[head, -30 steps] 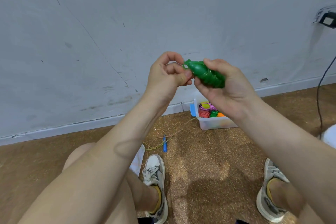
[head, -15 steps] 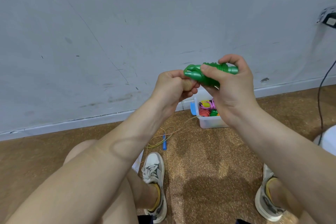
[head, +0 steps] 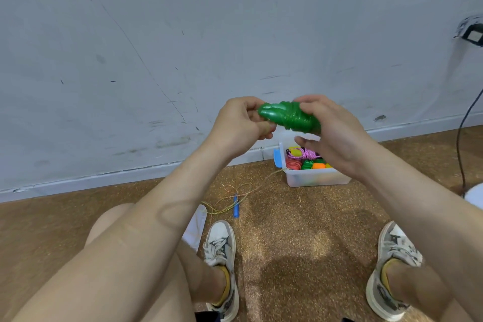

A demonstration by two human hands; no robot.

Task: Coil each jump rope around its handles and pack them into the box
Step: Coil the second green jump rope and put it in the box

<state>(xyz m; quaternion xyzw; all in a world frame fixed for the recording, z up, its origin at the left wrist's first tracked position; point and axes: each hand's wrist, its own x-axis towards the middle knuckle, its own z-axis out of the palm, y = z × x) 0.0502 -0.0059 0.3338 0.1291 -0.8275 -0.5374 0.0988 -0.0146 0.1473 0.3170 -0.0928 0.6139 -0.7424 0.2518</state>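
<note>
Fingers (head: 265,131) of left hand (head: 240,125) pinched on the tip of the green jump rope (head: 290,117); right hand (head: 339,141) curled round its coiled middle, thumb on top, lower fingers spread loose beneath. Bundle held in the air between both hands, well short of the box (head: 313,179) at the far edge of the floor (head: 287,230) by the wall (head: 235,34). Risk: free end not visibly tucked, so likely to spring and unwind if either grip eases; could also snag on the packed coils or miss the box if tossed, with the loose yellow rope (head: 236,205) not yet coiled.
</note>
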